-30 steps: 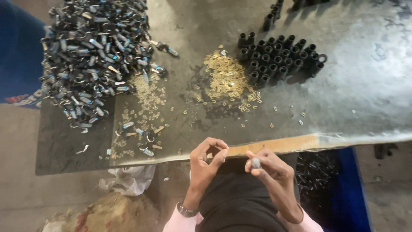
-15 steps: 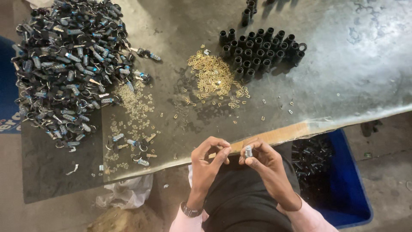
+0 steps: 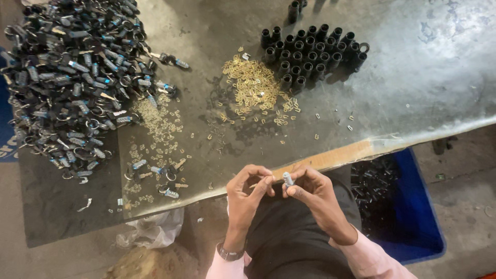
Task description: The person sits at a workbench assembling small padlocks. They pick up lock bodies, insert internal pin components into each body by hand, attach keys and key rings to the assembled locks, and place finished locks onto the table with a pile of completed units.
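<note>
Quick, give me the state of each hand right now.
Left hand: fingertips pinched together, apparently on something tiny; what it is cannot be told.
Right hand: closed on a small grey cylindrical part, held upright at the table edge.

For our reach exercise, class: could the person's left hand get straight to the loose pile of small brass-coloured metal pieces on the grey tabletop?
Probably yes. The left hand sits at the table's near edge, and only bare grey tabletop lies between it and the brass-coloured pile; nothing blocks the way.

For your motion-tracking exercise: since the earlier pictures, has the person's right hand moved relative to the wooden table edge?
No clear move. The right hand with its small grey piece sits just below the wooden table edge, as before; only the camera shifted.
</note>
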The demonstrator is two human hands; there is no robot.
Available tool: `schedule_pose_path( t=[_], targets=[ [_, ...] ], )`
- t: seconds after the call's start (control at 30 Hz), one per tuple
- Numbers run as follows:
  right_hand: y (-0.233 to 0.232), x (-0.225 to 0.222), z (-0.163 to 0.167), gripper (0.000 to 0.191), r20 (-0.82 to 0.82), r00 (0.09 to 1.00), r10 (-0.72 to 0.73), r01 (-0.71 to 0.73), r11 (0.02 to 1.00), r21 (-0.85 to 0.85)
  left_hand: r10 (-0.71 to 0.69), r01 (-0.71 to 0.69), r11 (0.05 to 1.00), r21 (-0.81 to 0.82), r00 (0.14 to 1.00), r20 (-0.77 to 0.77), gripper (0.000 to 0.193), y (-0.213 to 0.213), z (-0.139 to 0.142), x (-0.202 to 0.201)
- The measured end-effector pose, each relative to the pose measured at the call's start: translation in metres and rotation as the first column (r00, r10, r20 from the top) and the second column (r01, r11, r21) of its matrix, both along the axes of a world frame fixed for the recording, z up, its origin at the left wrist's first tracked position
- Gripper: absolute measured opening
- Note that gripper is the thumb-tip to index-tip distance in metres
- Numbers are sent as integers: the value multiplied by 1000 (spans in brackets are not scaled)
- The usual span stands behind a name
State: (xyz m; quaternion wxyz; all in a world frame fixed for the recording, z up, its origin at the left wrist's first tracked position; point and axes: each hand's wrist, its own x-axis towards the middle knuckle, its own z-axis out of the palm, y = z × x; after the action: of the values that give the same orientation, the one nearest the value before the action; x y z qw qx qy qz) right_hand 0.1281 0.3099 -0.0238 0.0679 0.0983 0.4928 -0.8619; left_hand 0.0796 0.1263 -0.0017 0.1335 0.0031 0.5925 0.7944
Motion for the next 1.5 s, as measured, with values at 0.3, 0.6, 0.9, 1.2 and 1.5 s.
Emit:
schedule_pose_path(
  t=[0.3,0.6,0.9,1.2,1.5],
  targets=[
    [7,8,5,17,15,1000,-17,17,1000,8,39,-35,997,-69,998,52,20,6,20,1],
    [5,9,10,18,-2,1000,-12,12,999,-37,-21,-134,912,-387,928,-372,12,14,37,9],
    [2,6,31,16,-12,998,-69,70,997,44,-35,-213,874,-436,868,-495,17,16,42,8],
    [-2,10,24,23,45,997,-67,73,984,-163,-71,-215,877,-429,827,-558,20,20,36,7],
    [2,14,17,19,0,999,-47,47,993,-111,-109,-282,841,-463,748,-654,22,26,30,1]
  ],
)
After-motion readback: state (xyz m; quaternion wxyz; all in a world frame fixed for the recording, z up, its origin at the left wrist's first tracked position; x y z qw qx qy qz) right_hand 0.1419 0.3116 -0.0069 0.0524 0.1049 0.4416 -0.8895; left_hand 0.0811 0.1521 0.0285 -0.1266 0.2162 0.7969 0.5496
